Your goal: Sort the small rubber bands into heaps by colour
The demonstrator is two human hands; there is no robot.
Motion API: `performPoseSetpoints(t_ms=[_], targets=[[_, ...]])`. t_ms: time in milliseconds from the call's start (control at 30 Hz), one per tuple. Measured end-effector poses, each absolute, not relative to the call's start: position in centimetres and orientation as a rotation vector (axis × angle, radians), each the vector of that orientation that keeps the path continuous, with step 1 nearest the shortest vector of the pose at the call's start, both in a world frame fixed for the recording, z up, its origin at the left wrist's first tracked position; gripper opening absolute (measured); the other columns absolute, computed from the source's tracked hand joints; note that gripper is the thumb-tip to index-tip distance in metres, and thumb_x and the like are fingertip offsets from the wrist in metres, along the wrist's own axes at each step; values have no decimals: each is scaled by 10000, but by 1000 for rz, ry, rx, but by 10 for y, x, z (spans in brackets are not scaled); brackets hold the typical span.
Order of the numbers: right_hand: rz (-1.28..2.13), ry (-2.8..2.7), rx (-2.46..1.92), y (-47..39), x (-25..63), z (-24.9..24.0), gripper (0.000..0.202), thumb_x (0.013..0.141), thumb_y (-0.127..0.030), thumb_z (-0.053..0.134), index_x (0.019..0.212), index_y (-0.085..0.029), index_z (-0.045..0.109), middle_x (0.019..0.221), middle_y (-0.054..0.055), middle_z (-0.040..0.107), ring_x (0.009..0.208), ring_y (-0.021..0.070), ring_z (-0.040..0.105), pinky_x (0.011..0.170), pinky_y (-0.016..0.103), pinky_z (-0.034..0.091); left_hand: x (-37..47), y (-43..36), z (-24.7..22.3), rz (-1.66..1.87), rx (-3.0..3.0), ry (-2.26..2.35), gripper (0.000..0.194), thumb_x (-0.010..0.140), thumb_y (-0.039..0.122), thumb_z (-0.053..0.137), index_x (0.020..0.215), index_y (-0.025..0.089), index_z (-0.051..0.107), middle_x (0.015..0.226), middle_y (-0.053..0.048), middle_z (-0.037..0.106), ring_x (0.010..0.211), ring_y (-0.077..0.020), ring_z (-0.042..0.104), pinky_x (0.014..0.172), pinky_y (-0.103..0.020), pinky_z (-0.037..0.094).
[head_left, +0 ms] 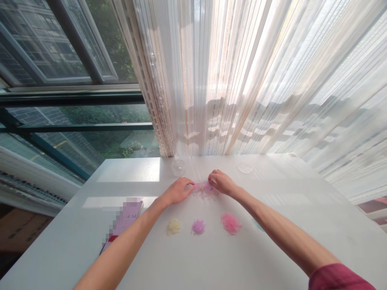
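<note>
A loose heap of mixed pink and pale thin strands, like tiny elastic bands (206, 191), lies spread on the white table. At its left edge is my left hand (178, 191), fingers stretched toward the heap and touching its side. My right hand (222, 182) is over the heap's right side, fingertips pinched together; whatever is between them is too small to make out. Nearer to me, sorted by colour, sit a yellow pile (174, 226), a purple pile (198, 226) and a pink pile (231, 223). My right forearm partly hides a turquoise pile (259, 226).
A clear round container (178, 166) stands behind my left hand, and a clear round lid or dish (244, 167) lies behind my right. A phone (130, 215) showing a clock rests left of my left forearm. Sheer curtains (208, 80) hang beyond the table's far edge (133, 158).
</note>
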State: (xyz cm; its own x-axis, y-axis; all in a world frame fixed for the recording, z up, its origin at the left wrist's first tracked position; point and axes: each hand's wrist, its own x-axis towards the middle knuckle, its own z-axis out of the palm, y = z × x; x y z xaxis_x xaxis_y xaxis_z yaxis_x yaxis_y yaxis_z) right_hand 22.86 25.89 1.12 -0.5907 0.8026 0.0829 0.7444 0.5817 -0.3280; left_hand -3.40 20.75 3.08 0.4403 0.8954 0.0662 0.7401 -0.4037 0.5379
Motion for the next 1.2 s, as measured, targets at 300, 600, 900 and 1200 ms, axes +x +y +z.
performPoseSetpoints(t_ms=[300, 600, 900, 1200], targets=[[442, -2531, -1241, 244, 234, 12, 268, 1046, -336, 667, 1263, -179, 679, 1246, 97, 707, 1072, 234, 707, 943, 442, 605, -24, 205, 26, 435, 2214, 1489, 324, 939, 279, 630, 1222, 175, 751, 1163, -113, 781, 948, -261, 749, 917, -358, 581], [469, -2460, -1193, 230, 231, 15, 108, 955, -160, 716, 1018, -206, 790, 973, 92, 759, 946, 235, 710, 856, 341, 547, -16, 209, 29, 492, 2156, 1512, 247, 949, 276, 598, 1048, 210, 815, 1032, -75, 836, 899, -242, 761, 861, -323, 567], [517, -2347, -1210, 231, 230, 23, 131, 954, -148, 670, 950, -197, 792, 879, 75, 779, 852, 220, 716, 806, 331, 538, -14, 212, 29, 612, 2053, 1511, 246, 969, 290, 617, 1035, 184, 829, 973, -69, 846, 881, -231, 769, 878, -322, 581], [660, -2218, -1208, 230, 230, 34, 145, 948, -206, 649, 934, -206, 793, 853, 40, 803, 768, 184, 740, 744, 287, 572, -16, 217, 23, 562, 2017, 1471, 302, 1039, 353, 669, 1282, 174, 669, 1294, -104, 689, 1077, -241, 710, 923, -450, 620]])
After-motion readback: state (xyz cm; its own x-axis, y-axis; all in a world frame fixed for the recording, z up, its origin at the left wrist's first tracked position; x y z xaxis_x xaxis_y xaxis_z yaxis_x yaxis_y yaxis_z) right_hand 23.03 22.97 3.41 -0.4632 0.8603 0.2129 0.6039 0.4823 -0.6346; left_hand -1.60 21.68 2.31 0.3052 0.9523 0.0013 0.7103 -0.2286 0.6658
